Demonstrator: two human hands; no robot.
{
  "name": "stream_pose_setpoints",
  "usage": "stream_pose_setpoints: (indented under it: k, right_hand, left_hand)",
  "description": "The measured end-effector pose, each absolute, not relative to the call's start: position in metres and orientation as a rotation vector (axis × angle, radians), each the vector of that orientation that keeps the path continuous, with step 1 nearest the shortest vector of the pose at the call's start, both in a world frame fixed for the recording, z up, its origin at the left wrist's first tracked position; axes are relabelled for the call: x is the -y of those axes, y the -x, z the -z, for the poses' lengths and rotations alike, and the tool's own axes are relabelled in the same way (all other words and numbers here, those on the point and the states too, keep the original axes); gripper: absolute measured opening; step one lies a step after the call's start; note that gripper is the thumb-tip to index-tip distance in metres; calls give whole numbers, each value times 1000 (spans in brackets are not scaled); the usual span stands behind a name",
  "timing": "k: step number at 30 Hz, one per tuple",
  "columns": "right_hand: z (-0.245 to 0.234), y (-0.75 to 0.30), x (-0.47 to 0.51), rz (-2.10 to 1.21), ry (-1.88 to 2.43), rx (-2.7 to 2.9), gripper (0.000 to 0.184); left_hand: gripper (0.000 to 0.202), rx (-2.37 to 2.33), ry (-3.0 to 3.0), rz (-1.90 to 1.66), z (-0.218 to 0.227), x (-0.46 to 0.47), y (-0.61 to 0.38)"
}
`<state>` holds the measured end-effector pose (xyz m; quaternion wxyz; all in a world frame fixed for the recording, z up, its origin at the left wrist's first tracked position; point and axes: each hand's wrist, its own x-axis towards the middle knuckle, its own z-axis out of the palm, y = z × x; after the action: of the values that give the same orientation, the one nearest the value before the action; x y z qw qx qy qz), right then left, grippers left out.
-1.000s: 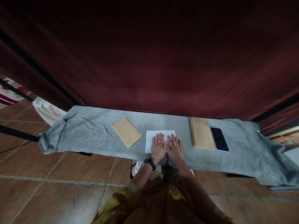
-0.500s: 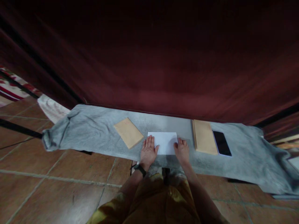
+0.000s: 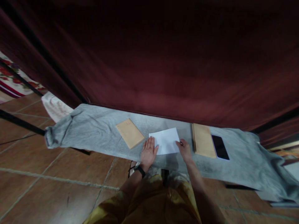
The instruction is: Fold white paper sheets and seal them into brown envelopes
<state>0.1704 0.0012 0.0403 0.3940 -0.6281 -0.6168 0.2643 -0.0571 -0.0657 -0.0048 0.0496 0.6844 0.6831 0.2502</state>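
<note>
A white sheet of paper (image 3: pixel 166 141) lies on the grey cloth in front of me, its right side raised a little. My left hand (image 3: pixel 149 152) rests flat on the sheet's left edge, fingers stretched out, with a dark band on the wrist. At the right edge, my right hand (image 3: pixel 183 148) pinches the paper between thumb and fingers. To the left of the sheet is a brown envelope (image 3: pixel 130 133), set at an angle. Right of my right hand sits a small stack of brown envelopes (image 3: pixel 204 140).
A phone (image 3: pixel 220 147) with a dark screen lies beside the envelope stack. Grey cloth (image 3: pixel 93 130) covers the long narrow surface. A dark red panel (image 3: pixel 149 77) rises along its far edge. Brown floor tiles (image 3: pixel 77 168) show below, and a dark bar (image 3: pixel 21 121) stands at left.
My right hand has closed on the paper's right edge and lifted it slightly, so the sheet now sits tilted. My left hand stays flat on it. The view has turned slightly.
</note>
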Motion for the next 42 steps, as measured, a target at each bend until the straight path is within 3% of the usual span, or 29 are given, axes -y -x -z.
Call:
stream_pose_setpoints:
  k: [3,7,13,16,21,26,38,42]
  right_hand:
    - [-66,-173,-2,-477,1459,1500,37]
    - [-78,-176,7,-185,1165,1797,27]
    - [-20,-179,42,-79,955,2243,26]
    - [9,-184,57,-75,1018,2329,31]
    - [30,-185,70,-74,952,2481,46]
    - [37,-184,71,-41,903,2504,44]
    - [5,-186,75,-195,1021,2493,52]
    - [-24,-183,65,-224,1032,2476,46]
  left_hand:
    - [59,-1994,-1948,-1000,7,69,63]
    - [57,-1865,-1745,-1228,13,70,70]
    - [55,-1781,-1493,-1412,17,68,78]
    - [53,-1689,-1635,-1302,8,63,74]
    - [51,-1327,-2185,-698,-9,34,39]
    - [51,-1252,-2443,-290,-5,0,2]
    - [42,-1495,-2060,-705,-7,12,77]
    - [54,-1438,-1810,-881,-7,51,97]
